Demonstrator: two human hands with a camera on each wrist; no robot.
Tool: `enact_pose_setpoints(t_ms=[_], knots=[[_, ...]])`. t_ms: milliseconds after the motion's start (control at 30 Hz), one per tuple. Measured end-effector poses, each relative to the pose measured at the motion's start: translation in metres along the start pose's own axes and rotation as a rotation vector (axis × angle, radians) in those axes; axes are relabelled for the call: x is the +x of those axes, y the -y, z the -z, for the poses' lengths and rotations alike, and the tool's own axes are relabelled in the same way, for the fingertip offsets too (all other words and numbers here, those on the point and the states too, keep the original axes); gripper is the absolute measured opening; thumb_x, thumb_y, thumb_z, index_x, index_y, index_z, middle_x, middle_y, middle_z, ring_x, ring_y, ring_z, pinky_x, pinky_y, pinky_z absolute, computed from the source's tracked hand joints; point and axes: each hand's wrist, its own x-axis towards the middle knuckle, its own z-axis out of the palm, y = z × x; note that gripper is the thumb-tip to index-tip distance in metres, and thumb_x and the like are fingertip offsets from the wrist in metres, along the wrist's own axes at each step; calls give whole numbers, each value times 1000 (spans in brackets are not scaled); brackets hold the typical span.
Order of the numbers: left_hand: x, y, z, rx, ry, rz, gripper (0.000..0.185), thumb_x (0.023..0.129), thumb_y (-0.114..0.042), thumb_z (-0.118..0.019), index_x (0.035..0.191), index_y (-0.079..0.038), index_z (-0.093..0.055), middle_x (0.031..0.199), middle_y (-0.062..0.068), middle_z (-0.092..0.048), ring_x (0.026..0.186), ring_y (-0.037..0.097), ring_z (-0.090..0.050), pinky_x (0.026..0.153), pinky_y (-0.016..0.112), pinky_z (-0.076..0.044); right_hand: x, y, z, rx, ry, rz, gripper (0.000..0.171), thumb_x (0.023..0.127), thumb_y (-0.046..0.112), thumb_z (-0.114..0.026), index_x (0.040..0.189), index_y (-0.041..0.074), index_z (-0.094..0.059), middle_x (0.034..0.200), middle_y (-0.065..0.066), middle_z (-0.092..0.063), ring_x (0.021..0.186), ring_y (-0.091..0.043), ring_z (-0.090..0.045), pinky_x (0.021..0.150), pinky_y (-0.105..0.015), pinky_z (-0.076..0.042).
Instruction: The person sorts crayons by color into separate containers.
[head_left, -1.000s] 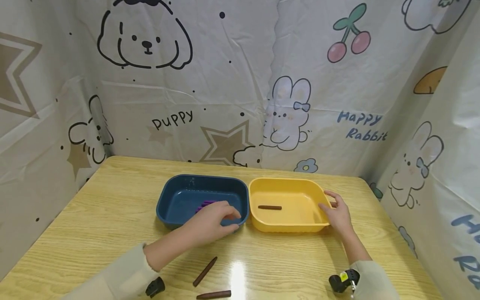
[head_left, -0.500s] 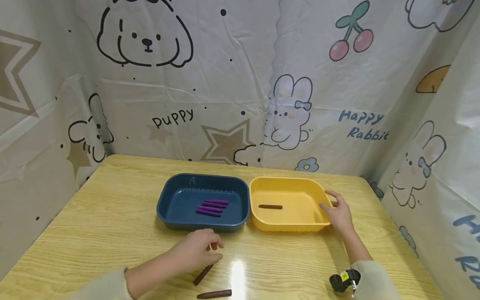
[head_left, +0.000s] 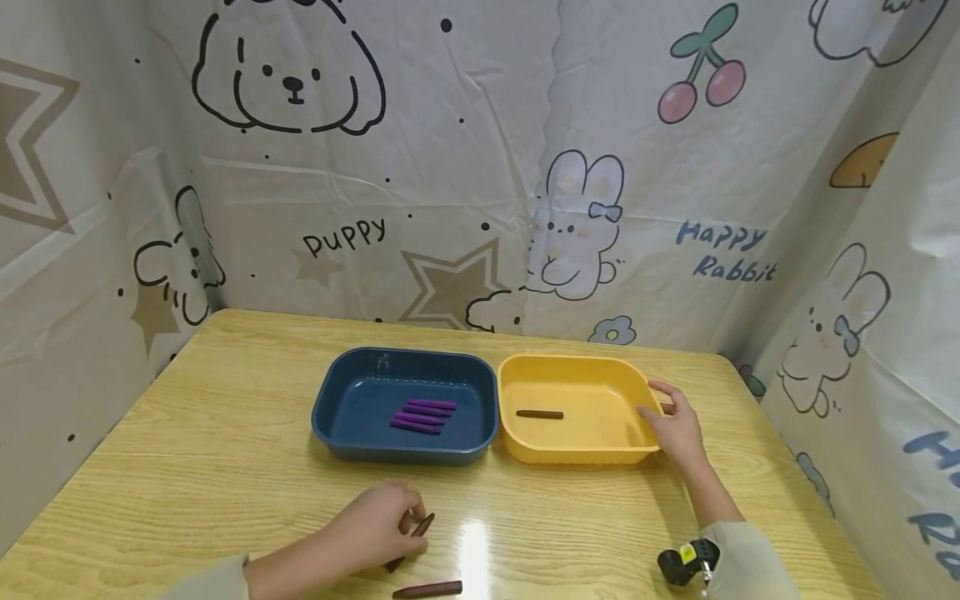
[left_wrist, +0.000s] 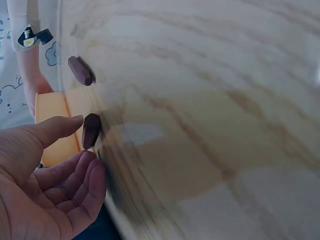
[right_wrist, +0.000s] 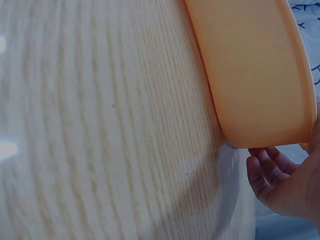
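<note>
In the head view my left hand (head_left: 375, 525) is low over the table, thumb and index finger on either side of a slanting brown crayon (head_left: 427, 525). The left wrist view has this crayon (left_wrist: 91, 129) lying on the wood, fingertips right at it and not closed up. A second brown crayon (head_left: 427, 590) lies nearer the front edge. My right hand (head_left: 678, 425) grips the right rim of a yellow plastic bin (head_left: 581, 456), thumb inside and fingers outside. One brown crayon (head_left: 540, 414) lies in that bin.
A dark blue bin (head_left: 405, 455) stands directly left of the yellow one, with several purple crayons (head_left: 427, 410) inside. Printed cloth (head_left: 337, 192) hangs behind and beside the wood-grain table (head_left: 225, 417). A black wrist camera (head_left: 686, 562) sits at the right sleeve.
My left hand has come back from over the blue bin, down to the slanting brown crayon, uncovering the purple crayons. My right hand and both bins have stayed in place.
</note>
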Motion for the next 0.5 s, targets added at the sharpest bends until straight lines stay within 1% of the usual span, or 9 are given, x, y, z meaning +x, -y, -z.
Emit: enact_pose_setpoints(t_ms=[133,200,267,367,500], knots=[[-2,0,-2,-2,17,24,21,70,-20,-77,83,-8,-65,59,-11,-45,58,1,-41,59,22,-41,1,0,0,1,4,1,56,92,18,-57,143,11,-34,127,-29,-47,91,-22,-62,70,-28,-56],[-1,0,-3,4,13,20,18,70,-16,-76,82,-8,-64,60,-11,-46,60,1,-41,60,22,-42,1,0,0,1,4,1,56,92,18,-57,143,11,-34,127,-29,-47,91,-22,-62,70,-28,-56],[-1,-1,-4,-7,13,22,13,70,-10,-73,78,-10,-63,62,-9,-47,61,3,-41,58,22,-40,2,-1,0,-1,3,4,56,92,18,-57,143,11,-34,128,-29,-47,92,-23,-62,71,-28,-56],[-1,-1,-4,-7,7,20,13,69,-4,-69,72,-13,-61,66,-7,-50,61,5,-41,55,21,-38,2,-1,0,-5,2,11,56,92,18,-57,143,11,-34,128,-29,-47,96,-26,-61,71,-28,-56],[-1,-2,-4,18,5,19,12,69,-4,-67,71,-14,-62,68,-6,-53,59,5,-42,53,20,-36,2,-2,1,-6,1,18,56,92,18,-57,143,9,-34,127,-30,-47,96,-27,-61,71,-28,-56]])
